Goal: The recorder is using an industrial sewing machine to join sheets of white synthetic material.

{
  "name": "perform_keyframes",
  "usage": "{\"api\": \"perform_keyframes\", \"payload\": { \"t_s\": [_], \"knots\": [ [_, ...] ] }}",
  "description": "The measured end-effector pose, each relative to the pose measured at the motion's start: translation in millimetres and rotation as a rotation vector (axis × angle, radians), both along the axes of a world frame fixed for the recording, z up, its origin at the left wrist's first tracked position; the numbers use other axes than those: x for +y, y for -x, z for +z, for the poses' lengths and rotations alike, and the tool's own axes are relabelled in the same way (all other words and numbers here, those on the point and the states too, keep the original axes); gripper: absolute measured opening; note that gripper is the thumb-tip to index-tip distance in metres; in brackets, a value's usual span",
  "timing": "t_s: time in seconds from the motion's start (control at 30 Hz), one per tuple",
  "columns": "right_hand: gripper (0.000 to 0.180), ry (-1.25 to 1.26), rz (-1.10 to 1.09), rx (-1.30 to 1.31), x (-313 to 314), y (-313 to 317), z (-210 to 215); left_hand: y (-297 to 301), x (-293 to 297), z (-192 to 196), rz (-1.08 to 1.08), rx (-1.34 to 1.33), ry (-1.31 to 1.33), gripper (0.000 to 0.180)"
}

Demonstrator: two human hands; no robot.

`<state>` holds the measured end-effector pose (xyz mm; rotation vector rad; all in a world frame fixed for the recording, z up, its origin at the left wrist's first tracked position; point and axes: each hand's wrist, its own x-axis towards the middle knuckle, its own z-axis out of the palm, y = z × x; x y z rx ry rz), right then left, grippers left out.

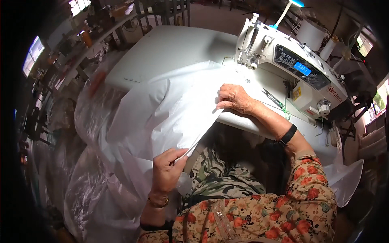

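A large sheet of thin white fabric (174, 105) spreads over the left part of the sewing table and hangs down past its front edge. My left hand (168, 168) pinches its edge low, over my lap. Higher up and to the right, my right hand (234, 98) grips the same edge near the table's front, fingers curled. Between both hands the edge runs taut and slanting. Just beyond my right hand stands a white sewing machine (283, 56) with a lit blue display; the fabric's far corner lies close to its needle area.
Thread snips (272, 97) and green thread (285, 110) lie on the table right of my right hand. A lamp (297, 3) shines over the machine, with a thread cone (311, 33) behind it. Crumpled clear plastic (87, 182) fills the left side. Chairs (164, 12) stand at the back.
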<state>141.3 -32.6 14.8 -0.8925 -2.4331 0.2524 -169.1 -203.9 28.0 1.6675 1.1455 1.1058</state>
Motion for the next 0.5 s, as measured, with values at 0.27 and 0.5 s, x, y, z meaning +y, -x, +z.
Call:
{"api": "perform_keyframes", "payload": {
  "t_s": [0.27,0.5],
  "knots": [
    [0.042,0.06,-0.058,-0.001,28,-25,4,4,4,-6,-0.004,0.046,0.009,0.017],
    [0.046,-0.03,-0.11,-0.025,31,-33,5,4,-3,1,-0.033,0.13,-0.121,0.019]
  ]
}}
